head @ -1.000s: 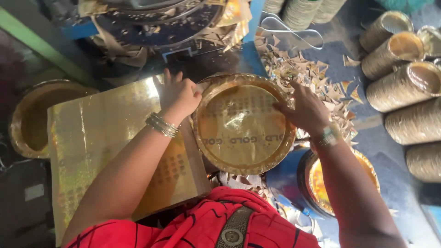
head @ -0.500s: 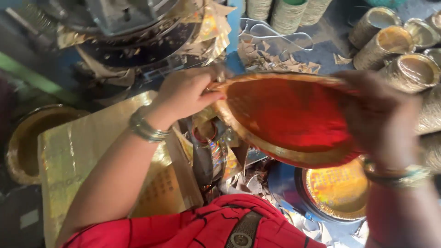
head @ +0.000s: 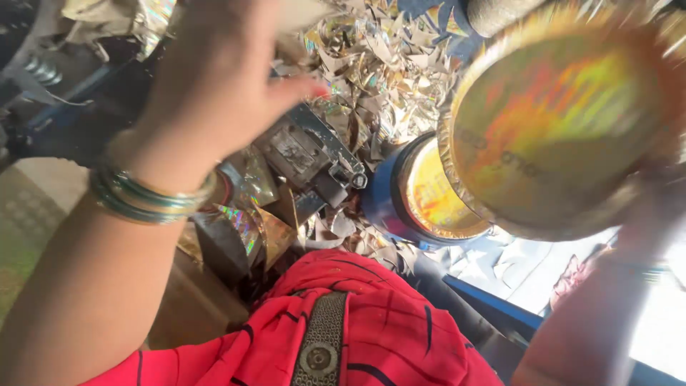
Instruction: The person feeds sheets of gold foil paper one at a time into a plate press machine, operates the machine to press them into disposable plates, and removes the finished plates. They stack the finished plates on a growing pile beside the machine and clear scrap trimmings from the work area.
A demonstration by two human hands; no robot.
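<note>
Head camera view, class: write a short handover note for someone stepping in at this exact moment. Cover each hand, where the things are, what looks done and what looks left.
Left hand: raised, fingers spread, empty.
Right hand: blurred, holds the gold foil plate tilted up at its lower edge.
Below the plate: a blue container with more gold plates inside.
Middle: a dark metal machine part amid foil scraps.
Done: one plate formed and lifted.
Left: the plate is not yet set down.
</note>
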